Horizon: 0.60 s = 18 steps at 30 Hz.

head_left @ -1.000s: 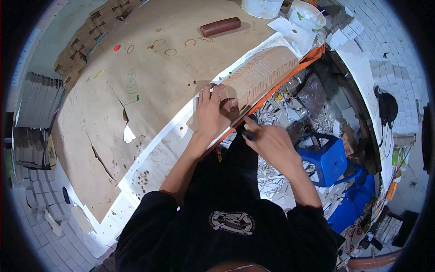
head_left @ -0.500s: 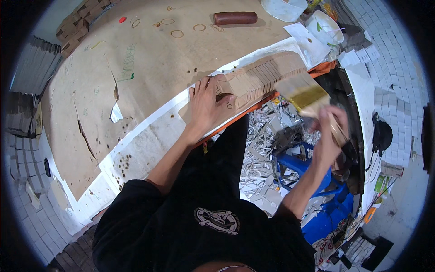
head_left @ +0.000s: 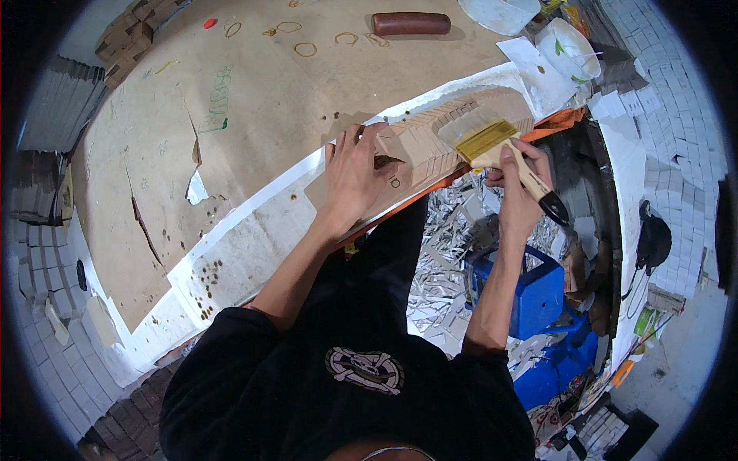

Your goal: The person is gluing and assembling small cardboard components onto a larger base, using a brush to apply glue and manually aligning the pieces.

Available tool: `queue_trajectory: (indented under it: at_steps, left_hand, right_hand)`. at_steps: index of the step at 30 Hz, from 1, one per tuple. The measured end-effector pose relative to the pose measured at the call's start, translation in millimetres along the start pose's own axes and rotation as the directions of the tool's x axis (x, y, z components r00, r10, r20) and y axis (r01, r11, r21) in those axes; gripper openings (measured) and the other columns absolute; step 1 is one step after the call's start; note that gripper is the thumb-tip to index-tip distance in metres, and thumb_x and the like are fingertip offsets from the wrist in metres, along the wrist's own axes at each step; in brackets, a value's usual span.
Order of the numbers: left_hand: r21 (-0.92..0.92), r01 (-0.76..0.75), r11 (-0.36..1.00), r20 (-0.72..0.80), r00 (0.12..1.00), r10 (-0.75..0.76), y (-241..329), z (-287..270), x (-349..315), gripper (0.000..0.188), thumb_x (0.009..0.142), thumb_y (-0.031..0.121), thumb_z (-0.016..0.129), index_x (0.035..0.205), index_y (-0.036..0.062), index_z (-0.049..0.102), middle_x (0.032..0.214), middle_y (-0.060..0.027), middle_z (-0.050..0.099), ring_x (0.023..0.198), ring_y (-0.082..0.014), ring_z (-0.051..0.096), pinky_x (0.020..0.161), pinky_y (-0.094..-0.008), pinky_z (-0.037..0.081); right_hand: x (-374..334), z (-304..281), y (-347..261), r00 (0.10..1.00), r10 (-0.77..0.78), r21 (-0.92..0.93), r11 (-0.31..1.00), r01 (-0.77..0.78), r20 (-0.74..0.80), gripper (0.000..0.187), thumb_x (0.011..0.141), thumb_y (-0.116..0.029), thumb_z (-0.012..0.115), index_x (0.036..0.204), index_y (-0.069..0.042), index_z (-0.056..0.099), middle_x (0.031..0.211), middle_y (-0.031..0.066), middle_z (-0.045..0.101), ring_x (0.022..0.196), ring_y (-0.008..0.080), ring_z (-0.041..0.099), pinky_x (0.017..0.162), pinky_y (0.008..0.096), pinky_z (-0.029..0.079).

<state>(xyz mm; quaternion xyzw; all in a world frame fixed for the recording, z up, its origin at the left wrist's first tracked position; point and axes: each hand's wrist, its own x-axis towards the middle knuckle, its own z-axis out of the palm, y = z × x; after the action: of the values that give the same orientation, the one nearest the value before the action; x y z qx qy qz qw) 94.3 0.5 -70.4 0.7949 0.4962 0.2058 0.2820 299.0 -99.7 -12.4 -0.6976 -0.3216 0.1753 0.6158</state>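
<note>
A fanned row of brown cardboard pieces (head_left: pixel 430 150) lies slantwise along the table's near edge, each overlapping its neighbour. My left hand (head_left: pixel 355 173) rests on the left end of this row, fingers bent and thumb apart, pressing down on the top piece. Beside the thumb is a small dark gap or mark whose nature I cannot make out. My right hand (head_left: pixel 523 180) grips a wide paintbrush (head_left: pixel 487 143) by its pale wooden, black-tipped handle. Its gold ferrule is over the right part of the row, and the pale bristles appear to touch the pieces.
A brown cylinder (head_left: pixel 411 24) lies on the paper-covered table (head_left: pixel 261 123). White tubs (head_left: pixel 567 50) stand at the far right corner. Below the edge are a blue plastic stool (head_left: pixel 530 296) and heaped paper scraps (head_left: pixel 442 253). Stacks of white card (head_left: pixel 665 184) line the right side.
My right hand has swung the paintbrush left and inward, from beyond the row's near edge onto the cardboard pieces. My left hand keeps its place on the row.
</note>
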Motion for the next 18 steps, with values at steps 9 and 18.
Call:
queue_trajectory:
  at_steps: [9, 18]
  left_hand:
    - [0.025, -0.020, 0.999, -0.006, 1.000, 0.020, 2, -1, -3, 0.069, 0.077, 0.033, 0.086, 0.138, 0.0106, 0.061, 0.131, -0.0114, 0.060, 0.125, -0.0320, 0.054, 0.103, -0.0472, 0.040]
    - [-0.017, -0.050, 0.999, -0.064, 0.997, 0.049, -3, 4, -13, 0.066, 0.081, 0.035, 0.083, 0.137, 0.0104, 0.060, 0.130, -0.0117, 0.058, 0.123, -0.0310, 0.054, 0.099, -0.0443, 0.039]
  right_hand:
    - [7, -3, 15, 0.999, 0.049, -0.101, 0.994, -0.050, -0.014, 0.021, 0.096, -0.011, 0.071, 0.112, 0.002, 0.065, 0.083, 0.0091, 0.069, 0.059, 0.0096, 0.062, 0.054, 0.0235, 0.051]
    - [14, -9, 16, 0.996, 0.089, -0.014, 0.996, -0.089, 0.002, 0.020, 0.096, -0.009, 0.070, 0.111, 0.002, 0.065, 0.082, 0.0078, 0.069, 0.058, 0.0092, 0.061, 0.051, 0.0237, 0.050]
